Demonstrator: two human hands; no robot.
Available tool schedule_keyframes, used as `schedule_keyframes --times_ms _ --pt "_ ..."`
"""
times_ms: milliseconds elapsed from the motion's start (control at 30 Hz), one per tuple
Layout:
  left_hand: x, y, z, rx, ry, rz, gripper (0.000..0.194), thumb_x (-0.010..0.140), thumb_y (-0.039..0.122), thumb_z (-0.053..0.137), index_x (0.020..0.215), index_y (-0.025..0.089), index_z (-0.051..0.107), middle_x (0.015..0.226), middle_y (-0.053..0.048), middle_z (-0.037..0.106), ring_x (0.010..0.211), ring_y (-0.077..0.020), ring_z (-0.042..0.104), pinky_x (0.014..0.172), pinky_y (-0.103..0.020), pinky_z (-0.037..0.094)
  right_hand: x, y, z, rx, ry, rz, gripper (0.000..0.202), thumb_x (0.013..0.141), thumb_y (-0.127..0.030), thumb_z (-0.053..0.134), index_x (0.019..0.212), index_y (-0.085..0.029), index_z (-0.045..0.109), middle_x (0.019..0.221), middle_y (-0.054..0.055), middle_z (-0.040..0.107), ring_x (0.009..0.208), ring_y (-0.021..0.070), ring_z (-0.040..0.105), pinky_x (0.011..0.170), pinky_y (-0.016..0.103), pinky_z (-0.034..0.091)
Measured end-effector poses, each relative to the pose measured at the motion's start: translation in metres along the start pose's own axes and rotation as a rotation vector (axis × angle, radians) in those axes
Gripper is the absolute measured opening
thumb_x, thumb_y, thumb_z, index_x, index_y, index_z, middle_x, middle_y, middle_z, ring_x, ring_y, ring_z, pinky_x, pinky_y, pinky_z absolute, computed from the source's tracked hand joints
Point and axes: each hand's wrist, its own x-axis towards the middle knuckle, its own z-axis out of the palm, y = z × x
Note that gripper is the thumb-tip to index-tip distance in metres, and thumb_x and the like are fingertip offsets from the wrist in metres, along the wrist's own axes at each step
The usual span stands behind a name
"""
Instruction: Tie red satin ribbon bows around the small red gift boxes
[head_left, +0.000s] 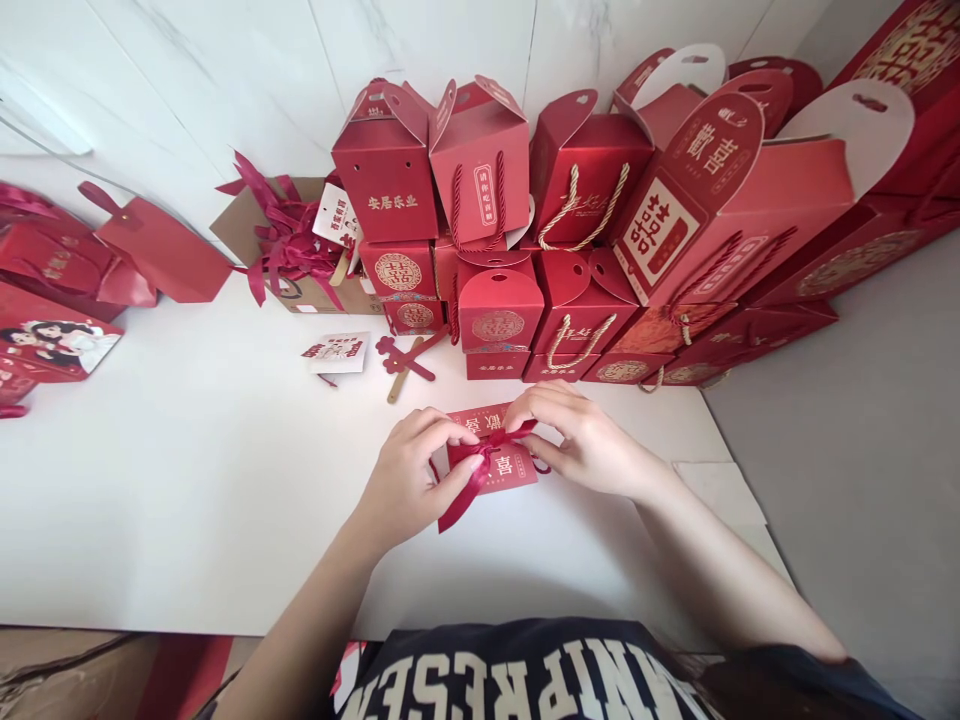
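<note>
A small red gift box (517,468) with gold lettering lies on the white table in front of me. Across its top runs a dark red ribbon (466,503), knotted near the middle, one tail hanging toward me. My left hand (420,468) pinches the ribbon at the knot between thumb and fingers. On the other side, my right hand (577,435) pinches the ribbon's other end, pulled out to the right. Part of a dark red cord handle (541,466) shows beneath the right fingers. Both hands cover the box's sides in part.
Red gift boxes (501,312) stand stacked along the marble wall. A cardboard box (322,292) of ribbons (289,235) sits left of them. Small wooden-looking sticks (405,370) and a white tag card (337,352) lie before it. More red bags (161,250) are at far left.
</note>
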Motion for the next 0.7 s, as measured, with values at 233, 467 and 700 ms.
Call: schedule_keyframes --times_ms 233,467,700 --pt "0.012 0.007 0.013 0.183 0.004 -0.018 0.005 0.084 0.021 0.059 0.086 0.021 0.063 0.087 -0.003 0.061 0.084 -0.0192 0.057 0.08 -0.036 0.045 -0.004 -0.016 -0.003 0.061 -0.17 0.194 0.028 0.086 -0.035 0.066 0.109 -0.025 0.053 0.093 0.001 0.068 0.073 0.0161 0.06 0.07 0.029 0.046" --pt "0.013 0.003 0.02 0.253 0.059 -0.004 0.002 0.08 0.018 0.06 0.08 0.02 0.061 0.081 -0.002 0.063 0.081 -0.0197 0.056 0.078 -0.036 0.043 -0.006 -0.01 -0.002 -0.037 -0.117 0.075 0.015 0.095 -0.03 0.055 0.082 -0.021 0.058 0.074 0.002 0.062 0.065 0.0146 0.054 0.063 0.027 0.039" --pt "0.013 0.002 0.023 0.306 0.09 -0.028 0.004 0.081 0.018 0.06 0.077 0.02 0.06 0.079 -0.001 0.066 0.081 -0.0204 0.057 0.078 -0.038 0.041 -0.011 -0.012 -0.004 0.084 -0.351 -0.059 0.014 0.09 -0.015 0.057 0.079 -0.022 0.062 0.076 0.001 0.067 0.07 0.0156 0.06 0.065 0.028 0.044"
